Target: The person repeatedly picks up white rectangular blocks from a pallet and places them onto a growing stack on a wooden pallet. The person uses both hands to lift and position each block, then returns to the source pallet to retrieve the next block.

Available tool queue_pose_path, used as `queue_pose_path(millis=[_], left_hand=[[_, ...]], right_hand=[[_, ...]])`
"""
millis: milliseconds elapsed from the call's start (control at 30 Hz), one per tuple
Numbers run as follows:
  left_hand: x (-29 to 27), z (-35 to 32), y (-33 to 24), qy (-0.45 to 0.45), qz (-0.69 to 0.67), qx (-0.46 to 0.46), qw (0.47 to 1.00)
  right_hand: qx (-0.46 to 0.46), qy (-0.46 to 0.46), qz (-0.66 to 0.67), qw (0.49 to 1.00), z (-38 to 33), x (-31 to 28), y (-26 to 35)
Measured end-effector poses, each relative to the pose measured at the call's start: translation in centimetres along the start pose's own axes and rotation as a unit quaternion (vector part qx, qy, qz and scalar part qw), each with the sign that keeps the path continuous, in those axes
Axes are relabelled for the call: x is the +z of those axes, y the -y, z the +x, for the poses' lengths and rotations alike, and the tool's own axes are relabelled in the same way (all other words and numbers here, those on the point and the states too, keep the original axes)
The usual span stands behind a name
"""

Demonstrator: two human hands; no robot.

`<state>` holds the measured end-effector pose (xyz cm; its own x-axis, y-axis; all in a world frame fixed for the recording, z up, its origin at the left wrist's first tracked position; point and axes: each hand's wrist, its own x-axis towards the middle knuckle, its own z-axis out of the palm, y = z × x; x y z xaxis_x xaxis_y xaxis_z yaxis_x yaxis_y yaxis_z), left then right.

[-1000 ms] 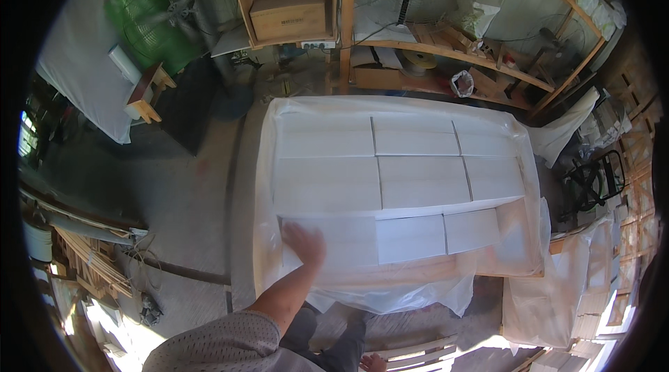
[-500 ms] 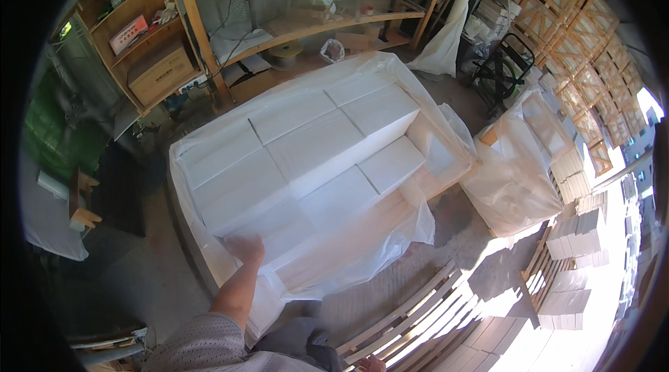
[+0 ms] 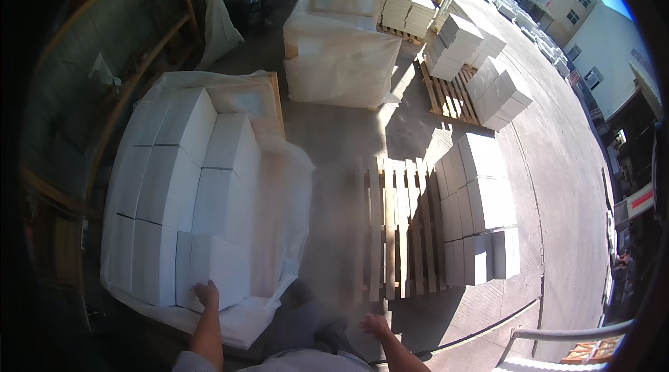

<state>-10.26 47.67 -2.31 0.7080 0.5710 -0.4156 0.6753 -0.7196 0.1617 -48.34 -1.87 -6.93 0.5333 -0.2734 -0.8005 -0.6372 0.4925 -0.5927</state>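
My left hand (image 3: 206, 294) is at the near end of a plastic-lined crate (image 3: 277, 104), over or against a white box (image 3: 221, 266) in its lower row. I cannot tell whether it touches. Its fingers look partly spread, with nothing seen in them. More white boxes (image 3: 164, 180) stand packed along the crate's left side, higher than the row beside them. Sheet plastic (image 3: 296, 184) drapes over the crate's right side. My right hand (image 3: 376, 325) hangs free over the floor near a slatted pallet, fingers loosely apart and holding nothing.
Right of the crate lies the wooden pallet (image 3: 390, 233), with stacked white blocks (image 3: 488, 187) on its right part. Behind stand a plastic-wrapped crate (image 3: 341, 65) and another loaded pallet (image 3: 446, 97). A metal rail (image 3: 571, 334) is at the lower right.
My view has swung right toward the pallets and the yard. My left hand stays by the near boxes. My right hand, barely visible at the lower edge before, now shows fully.
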Motion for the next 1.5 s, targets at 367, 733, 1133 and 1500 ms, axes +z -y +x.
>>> queue_pose_path(millis=[367,733,1133,1500], left_hand=[[9.7,-24.0,-3.1,0.208,0.002,0.365,0.908],[11.5,-18.0,1.8,0.199,0.177,0.342,0.901],[16.7,-26.7,-13.3,0.363,0.124,0.436,0.814],[23.4,-35.1,-9.9,0.355,0.175,0.556,0.731]], right_hand=[[-0.149,-0.170,-0.189,0.956,-10.8,-6.5,-5.7],[-0.064,-0.255,-0.137,0.955,-16.8,-11.9,-27.7],[0.024,-0.353,0.120,0.928,-19.1,-4.5,-41.7],[0.045,-0.319,0.101,0.941,-21.5,-13.9,-52.6]])
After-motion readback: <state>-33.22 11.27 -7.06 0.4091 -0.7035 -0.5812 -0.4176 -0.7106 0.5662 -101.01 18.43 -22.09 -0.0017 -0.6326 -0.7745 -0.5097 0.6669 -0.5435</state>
